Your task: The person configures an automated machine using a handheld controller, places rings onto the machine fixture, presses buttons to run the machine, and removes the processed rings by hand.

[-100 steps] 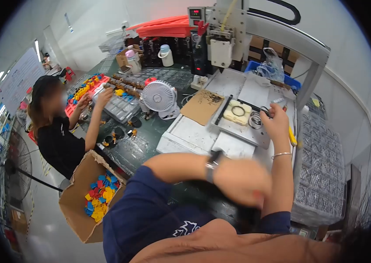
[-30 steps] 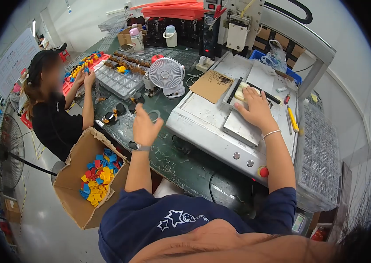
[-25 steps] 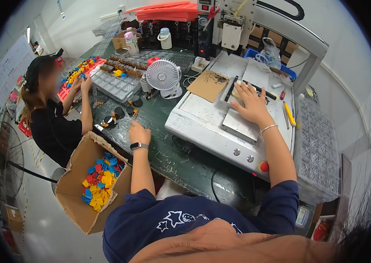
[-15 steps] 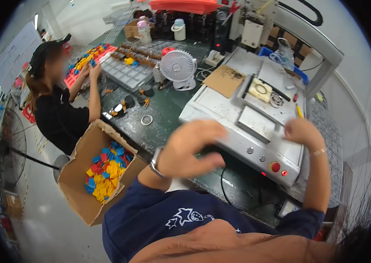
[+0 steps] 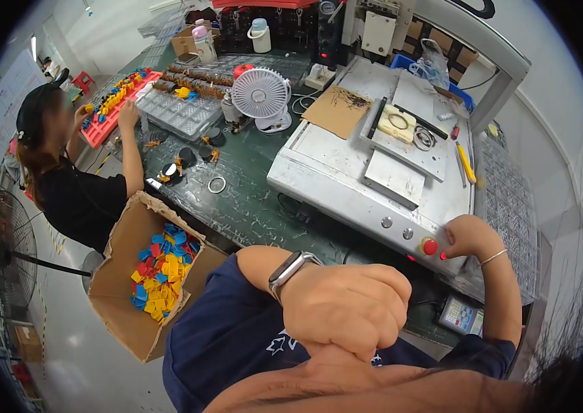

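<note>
The machine (image 5: pixel 346 168) is set slantwise on the dark green table (image 5: pixel 264 220), its long front edge running from upper left down to lower right. On its bed, the metal fixture plate (image 5: pixel 429 162) is laid with its long axis roughly parallel to that edge; two straight black rails (image 5: pixel 376 118) meet there near a corner. A squarish cream block (image 5: pixel 397 122), soft-looking and rough, is seated inside the angle — a thin dark ring (image 5: pixel 397 129) lying flat on it. Beside the block, loose rings (image 5: pixel 416 140) are overlapped in a small coil. The right hand (image 5: pixel 469 237) is bent down at the machine's near right corner, beside the domed red button (image 5: pixel 429 246); its grip cannot be told. The left hand (image 5: pixel 346 306) is curled into a fist before the chest — any contents are hidden. A yellow-handled knife (image 5: pixel 465 164) is pointed lengthwise toward the front edge.
</note>
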`<state>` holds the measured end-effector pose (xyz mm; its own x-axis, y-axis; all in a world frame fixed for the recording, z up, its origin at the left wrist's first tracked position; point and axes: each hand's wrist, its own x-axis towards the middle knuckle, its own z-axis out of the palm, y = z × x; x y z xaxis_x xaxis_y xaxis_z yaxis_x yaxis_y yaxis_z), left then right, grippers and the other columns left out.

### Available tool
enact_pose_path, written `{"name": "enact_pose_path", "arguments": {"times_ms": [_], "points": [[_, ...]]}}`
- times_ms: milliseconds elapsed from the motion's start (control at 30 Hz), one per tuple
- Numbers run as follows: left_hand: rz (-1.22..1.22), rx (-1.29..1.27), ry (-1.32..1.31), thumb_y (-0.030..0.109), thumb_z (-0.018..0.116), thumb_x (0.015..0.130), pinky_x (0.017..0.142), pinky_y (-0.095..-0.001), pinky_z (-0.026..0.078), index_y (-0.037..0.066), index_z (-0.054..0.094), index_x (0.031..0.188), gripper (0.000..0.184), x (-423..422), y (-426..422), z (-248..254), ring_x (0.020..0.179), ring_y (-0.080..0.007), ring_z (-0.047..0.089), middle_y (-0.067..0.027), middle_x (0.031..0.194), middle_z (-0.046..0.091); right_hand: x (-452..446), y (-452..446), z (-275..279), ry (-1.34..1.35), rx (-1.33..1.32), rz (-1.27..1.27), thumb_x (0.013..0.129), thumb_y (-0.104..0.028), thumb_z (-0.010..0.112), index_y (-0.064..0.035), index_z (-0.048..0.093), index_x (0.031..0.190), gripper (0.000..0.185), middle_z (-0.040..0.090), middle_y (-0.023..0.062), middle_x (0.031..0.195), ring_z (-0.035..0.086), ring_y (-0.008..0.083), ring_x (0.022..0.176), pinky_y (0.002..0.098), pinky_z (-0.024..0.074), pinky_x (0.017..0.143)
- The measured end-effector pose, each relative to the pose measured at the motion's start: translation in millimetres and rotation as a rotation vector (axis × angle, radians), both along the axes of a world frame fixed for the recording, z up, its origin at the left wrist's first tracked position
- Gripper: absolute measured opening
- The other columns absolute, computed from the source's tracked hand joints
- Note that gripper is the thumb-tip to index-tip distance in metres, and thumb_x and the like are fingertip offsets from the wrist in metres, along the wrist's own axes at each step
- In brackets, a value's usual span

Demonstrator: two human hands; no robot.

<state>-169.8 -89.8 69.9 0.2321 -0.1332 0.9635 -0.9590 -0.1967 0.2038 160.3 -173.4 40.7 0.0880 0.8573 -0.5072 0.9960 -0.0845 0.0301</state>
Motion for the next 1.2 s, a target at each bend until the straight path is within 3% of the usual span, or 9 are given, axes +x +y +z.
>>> {"name": "enact_pose_path", "arguments": {"times_ms": [167,233,333,467,633,700,733,767,1200], "points": [[0.089,0.017,-0.001,0.013,0.059,0.089,0.073,-0.0479,0.046,0.004,0.048,0.097,0.016,-2,0,0,0.075,-0.0306,0.061,-0.0169,0.087,0.063,-11,27,15,-0.223,-0.182,0.187,0.060,-0.046,0.077,-0.0062,0.071,0.074,0.042,0.066,0.0136,0.072,0.064,0.0307,0.071,0.0390,0.0504,0.065],[0.081,-0.008,-0.083,0.016,0.057,0.091,0.072,-0.0468,0.046,0.004,0.048,0.099,0.017,-1,-3,8,0.071,-0.0291,0.062,-0.0162,0.084,0.064,15,77,29,-0.141,-0.237,-0.002,0.063,-0.044,0.076,-0.0091,0.072,0.075,0.037,0.068,0.0105,0.073,0.065,0.0255,0.070,0.0383,0.0504,0.063],[0.059,0.001,-0.062,0.016,0.059,0.090,0.070,-0.0461,0.048,0.004,0.049,0.098,0.018,0,-4,11,0.070,-0.0284,0.062,-0.0155,0.082,0.064,50,128,49,-0.043,0.526,-0.033,0.073,-0.027,0.070,-0.0041,0.065,0.075,0.024,0.066,0.0135,0.076,0.064,0.0276,0.073,0.0374,0.0497,0.065],[0.064,0.140,0.047,0.012,0.061,0.088,0.070,-0.0461,0.049,0.005,0.049,0.088,0.013,1,-2,13,0.070,-0.0305,0.061,-0.0175,0.082,0.062,70,186,-16,0.224,1.452,-0.415,0.077,-0.020,0.062,-0.0035,0.064,0.089,0.020,0.064,0.0127,0.080,0.062,0.0279,0.080,0.0375,0.0490,0.074],[0.064,0.171,0.097,0.002,0.056,0.087,0.071,-0.0467,0.049,0.004,0.049,0.084,0.007,9,15,7,0.072,-0.0333,0.061,-0.0188,0.084,0.062,84,205,-67,0.259,1.423,-0.319,0.080,-0.020,0.060,0.0007,0.059,0.105,0.032,0.060,0.0202,0.104,0.057,0.0326,0.101,0.0380,0.0448,0.090],[-0.195,-0.250,0.200,0.003,0.047,0.091,0.073,-0.0499,0.050,-0.001,0.053,0.090,0.007,23,12,-6,0.080,-0.0371,0.062,-0.0228,0.091,0.064,85,208,-75,0.215,1.415,-0.263,0.080,-0.020,0.060,0.0012,0.059,0.105,0.033,0.060,0.0213,0.106,0.056,0.0337,0.103,0.0397,0.0440,0.092],[-0.275,-0.477,0.242,0.016,0.040,0.098,0.085,-0.0568,0.047,-0.010,0.054,0.108,0.031,25,0,-6,0.095,-0.0459,0.061,-0.0308,0.109,0.060,83,208,-76,0.161,1.402,-0.193,0.080,-0.020,0.060,0.0016,0.059,0.106,0.034,0.059,0.0223,0.108,0.055,0.0348,0.106,0.0413,0.0433,0.093],[-0.342,-0.557,0.290,0.017,0.039,0.098,0.086,-0.0565,0.047,-0.010,0.053,0.109,0.032,29,-3,-1,0.096,-0.0461,0.060,-0.0312,0.110,0.059,77,204,-74,0.110,1.349,-0.152,0.080,-0.022,0.060,0.0021,0.060,0.108,0.037,0.057,0.0225,0.114,0.052,0.0369,0.109,0.0423,0.0410,0.097],[-0.668,-0.388,0.475,0.035,0.033,0.097,0.096,-0.0528,0.038,-0.013,0.041,0.122,0.055,53,24,28,0.113,-0.0477,0.047,-0.0361,0.124,0.044,57,197,-59,0.083,1.253,-0.272,0.079,-0.032,0.065,0.0021,0.065,0.106,0.043,0.065,0.0183,0.109,0.060,0.0337,0.103,0.0406,0.0469,0.090]]}}
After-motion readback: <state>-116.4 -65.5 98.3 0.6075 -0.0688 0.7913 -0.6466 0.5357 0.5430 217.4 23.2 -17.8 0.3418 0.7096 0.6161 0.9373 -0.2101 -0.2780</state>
